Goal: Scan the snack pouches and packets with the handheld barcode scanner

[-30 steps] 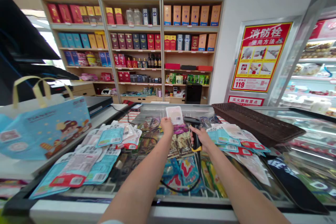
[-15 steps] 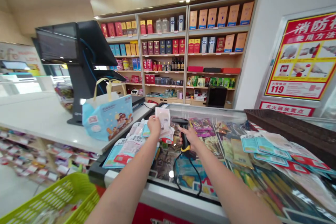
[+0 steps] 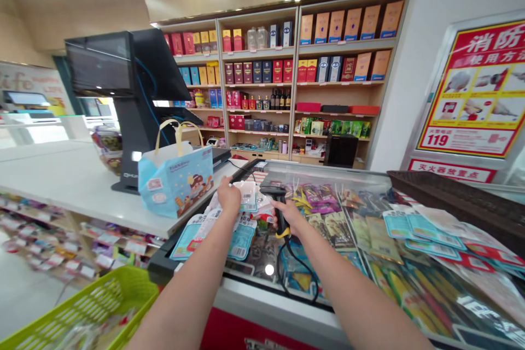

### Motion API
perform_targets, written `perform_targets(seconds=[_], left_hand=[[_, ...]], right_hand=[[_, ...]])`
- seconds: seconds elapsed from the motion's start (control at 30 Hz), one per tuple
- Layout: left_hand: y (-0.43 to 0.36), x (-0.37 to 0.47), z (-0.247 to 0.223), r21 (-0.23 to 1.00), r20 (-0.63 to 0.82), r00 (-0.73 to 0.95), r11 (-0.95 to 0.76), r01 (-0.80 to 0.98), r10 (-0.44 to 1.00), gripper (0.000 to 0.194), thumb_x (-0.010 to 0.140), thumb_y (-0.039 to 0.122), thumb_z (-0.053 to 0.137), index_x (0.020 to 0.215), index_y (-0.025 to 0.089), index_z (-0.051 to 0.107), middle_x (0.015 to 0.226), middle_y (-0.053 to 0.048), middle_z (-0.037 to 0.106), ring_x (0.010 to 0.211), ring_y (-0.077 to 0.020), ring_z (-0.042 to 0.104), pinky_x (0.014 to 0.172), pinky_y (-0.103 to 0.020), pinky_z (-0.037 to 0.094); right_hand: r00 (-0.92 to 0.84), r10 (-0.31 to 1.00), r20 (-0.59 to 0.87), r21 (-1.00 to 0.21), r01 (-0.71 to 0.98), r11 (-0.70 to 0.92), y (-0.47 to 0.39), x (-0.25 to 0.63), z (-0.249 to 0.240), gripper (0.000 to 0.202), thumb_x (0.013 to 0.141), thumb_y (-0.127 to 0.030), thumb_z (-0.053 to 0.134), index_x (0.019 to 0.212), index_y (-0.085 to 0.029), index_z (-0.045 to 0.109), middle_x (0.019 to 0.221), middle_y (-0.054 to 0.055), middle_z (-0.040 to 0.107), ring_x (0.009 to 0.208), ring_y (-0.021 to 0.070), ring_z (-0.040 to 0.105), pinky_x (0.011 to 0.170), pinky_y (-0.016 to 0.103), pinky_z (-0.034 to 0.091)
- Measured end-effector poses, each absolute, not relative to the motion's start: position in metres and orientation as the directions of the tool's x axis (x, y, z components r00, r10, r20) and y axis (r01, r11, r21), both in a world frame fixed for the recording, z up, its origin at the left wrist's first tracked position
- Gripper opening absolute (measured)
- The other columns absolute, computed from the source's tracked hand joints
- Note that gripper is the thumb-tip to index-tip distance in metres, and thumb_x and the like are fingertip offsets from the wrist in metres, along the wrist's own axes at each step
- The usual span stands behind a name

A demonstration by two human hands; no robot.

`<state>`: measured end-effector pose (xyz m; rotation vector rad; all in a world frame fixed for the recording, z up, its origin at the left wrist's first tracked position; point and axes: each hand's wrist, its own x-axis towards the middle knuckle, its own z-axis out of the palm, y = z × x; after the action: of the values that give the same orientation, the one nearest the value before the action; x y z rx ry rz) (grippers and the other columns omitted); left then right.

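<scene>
My left hand [image 3: 228,197] is closed at the left edge of a white and light-blue snack packet [image 3: 248,197], its barcode side facing me. The fingertips are partly hidden behind the hand. My right hand [image 3: 287,215] grips a black and yellow barcode scanner [image 3: 280,197], whose head points left toward the packet. The scanner's black cable [image 3: 280,279] loops down over the glass lid. Under and beside my left hand lies a loose pile of similar packets [image 3: 188,238], blue, white and red.
More packets [image 3: 426,229] are spread on the glass-topped freezer [image 3: 246,280] at right, beside a dark brown tray [image 3: 451,197]. A light-blue bag [image 3: 174,178] and a checkout screen [image 3: 100,65] stand on the white counter [image 3: 82,175]. A green basket [image 3: 82,306] is at lower left.
My left hand has moved left and down; the white packet once held upright is now lower, and a blue-edged packet shows on the pile. The scanner has shifted slightly left in view.
</scene>
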<state>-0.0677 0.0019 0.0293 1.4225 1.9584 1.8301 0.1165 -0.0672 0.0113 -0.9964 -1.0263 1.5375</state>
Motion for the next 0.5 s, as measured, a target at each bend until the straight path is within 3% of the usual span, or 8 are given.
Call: perform_targets(seconds=[0.2,0.5], left_hand=[[0.003,-0.006,0.032,0.787,0.571,-0.417,-0.327,0.523,0.707,0.034,0.073,0.005,0.049,0.098,0.018,0.069,0.121,-0.009,0.065,0.123,-0.0217,0.053,0.11,-0.035,0.035],[-0.001,0.156,0.008,0.917,0.349,-0.173,-0.297,0.266,0.921,0.029,0.073,0.005,0.056,0.1,0.014,0.062,0.105,-0.012,0.069,0.099,-0.0192,0.065,0.093,-0.033,0.048]], right_hand=[[-0.081,0.993,-0.081,-0.94,-0.326,-0.103,-0.074,0.16,0.017,0.024,0.073,-0.032,0.069,0.065,-0.018,0.052,0.044,-0.005,0.053,0.034,0.0087,0.047,0.036,0.021,0.042],[0.134,0.99,-0.04,-0.955,-0.298,0.002,-0.097,0.281,0.014,0.029,0.07,-0.036,0.072,0.059,-0.018,0.052,0.041,-0.003,0.052,0.034,0.0096,0.046,0.035,0.022,0.042]])
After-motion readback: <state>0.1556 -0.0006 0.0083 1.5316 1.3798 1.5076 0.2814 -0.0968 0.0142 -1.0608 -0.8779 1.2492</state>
